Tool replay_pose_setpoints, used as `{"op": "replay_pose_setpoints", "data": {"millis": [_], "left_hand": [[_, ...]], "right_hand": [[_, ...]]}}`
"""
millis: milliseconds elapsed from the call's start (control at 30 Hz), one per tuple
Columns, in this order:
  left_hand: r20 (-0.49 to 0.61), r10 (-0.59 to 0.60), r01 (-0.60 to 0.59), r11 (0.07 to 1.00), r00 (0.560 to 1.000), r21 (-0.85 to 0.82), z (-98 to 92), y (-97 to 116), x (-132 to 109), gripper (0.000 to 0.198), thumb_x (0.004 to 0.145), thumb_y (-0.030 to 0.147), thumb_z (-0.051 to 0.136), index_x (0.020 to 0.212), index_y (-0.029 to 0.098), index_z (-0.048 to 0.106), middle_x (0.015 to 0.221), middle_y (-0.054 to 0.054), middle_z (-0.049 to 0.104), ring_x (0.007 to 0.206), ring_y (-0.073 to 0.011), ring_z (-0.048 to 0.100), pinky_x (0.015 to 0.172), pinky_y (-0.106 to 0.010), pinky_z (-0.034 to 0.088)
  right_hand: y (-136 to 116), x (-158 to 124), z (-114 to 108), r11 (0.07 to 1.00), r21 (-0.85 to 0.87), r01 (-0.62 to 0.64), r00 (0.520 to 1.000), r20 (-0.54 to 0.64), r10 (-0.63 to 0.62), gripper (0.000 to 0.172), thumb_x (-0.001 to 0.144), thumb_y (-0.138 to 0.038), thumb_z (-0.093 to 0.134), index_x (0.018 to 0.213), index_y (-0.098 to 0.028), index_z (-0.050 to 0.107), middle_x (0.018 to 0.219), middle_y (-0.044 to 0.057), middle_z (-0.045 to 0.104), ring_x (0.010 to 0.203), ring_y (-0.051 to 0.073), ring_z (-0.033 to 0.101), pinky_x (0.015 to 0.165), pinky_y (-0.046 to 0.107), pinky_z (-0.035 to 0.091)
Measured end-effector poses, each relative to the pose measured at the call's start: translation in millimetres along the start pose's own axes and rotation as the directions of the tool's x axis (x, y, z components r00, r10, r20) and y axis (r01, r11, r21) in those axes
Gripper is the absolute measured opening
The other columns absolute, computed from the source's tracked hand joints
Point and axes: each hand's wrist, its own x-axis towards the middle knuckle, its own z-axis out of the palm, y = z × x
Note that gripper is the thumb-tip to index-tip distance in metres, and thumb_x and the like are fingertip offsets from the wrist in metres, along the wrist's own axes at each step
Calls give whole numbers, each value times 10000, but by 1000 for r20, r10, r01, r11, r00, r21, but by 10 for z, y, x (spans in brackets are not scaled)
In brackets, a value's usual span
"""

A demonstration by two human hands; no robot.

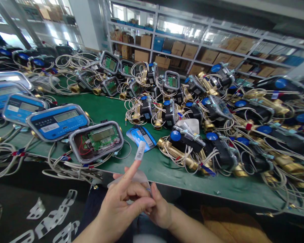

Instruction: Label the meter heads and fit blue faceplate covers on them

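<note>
Precariously, a barcode sticker (140,151) clings by one end to the raised forefinger of the left hand (121,206), its other fingers curled, at the edge of the green bench (157,168), the right hand (160,210) pinching a translucent backing sheet (140,178); any jolt could fold the sticker or drop it among cables (66,165).
</note>
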Motion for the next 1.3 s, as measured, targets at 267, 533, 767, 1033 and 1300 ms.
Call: {"op": "replay_pose_setpoints", "data": {"millis": [267, 533, 767, 1033, 1300], "left_hand": [[-47, -8, 6, 999, 999, -31, 18, -33, 2, 765, 804, 138, 713, 1431, 420, 378, 653, 63, 705, 543, -101, 661, 559, -156, 562], [-63, -139, 134, 988, 988, -78, 82, -19, 9, 969, 798, 217, 729, 1524, 341, 100, 606, 69, 680, 482, -115, 637, 494, -175, 555], [-76, -110, 112, 994, 991, 12, 149, -5, 70, 1046, 668, 229, 804, 1519, 216, 196, 580, 71, 657, 495, -92, 586, 512, -149, 488], [-40, -215, 217, 975, 976, 47, 106, -19, 36, 1015, 705, 242, 676, 1533, 191, 91, 597, 78, 651, 522, -119, 566, 584, -220, 482], [-34, -163, 164, 986, 986, 19, -25, -39, 41, 903, 662, 161, 694, 1469, 336, 330, 581, 107, 648, 522, -90, 537, 572, -174, 448]], "right_hand": [[92, -10, -2, 1000, 14, -7, 999, -40, 7, 860, 817, -851, 130, 1009, -203, 662, 758, 77, 602, 821, 247, 605, 777, 383, 490], [89, -24, 41, 980, 196, -33, 992, -113, 56, 760, 743, -907, 280, 684, -218, 595, 744, 91, 617, 885, 280, 615, 845, 424, 473], [-79, -47, 96, 911, 412, -1, 997, -66, 31, 735, 819, -795, 415, 1135, -185, 678, 1086, 129, 683, 1193, 297, 547, 1119, 451, 277], [-125, -20, 171, 908, 407, -96, 977, -134, 164, 733, 786, -804, 457, 1143, -214, 705, 1128, 129, 698, 1172, 334, 576, 1123, 487, 284], [-186, 96, 332, 921, 362, -146, 923, -285, 259, 734, 713, -817, 542, 1101, -222, 726, 1265, 130, 642, 1212, 327, 550, 1136, 462, 283]]}}
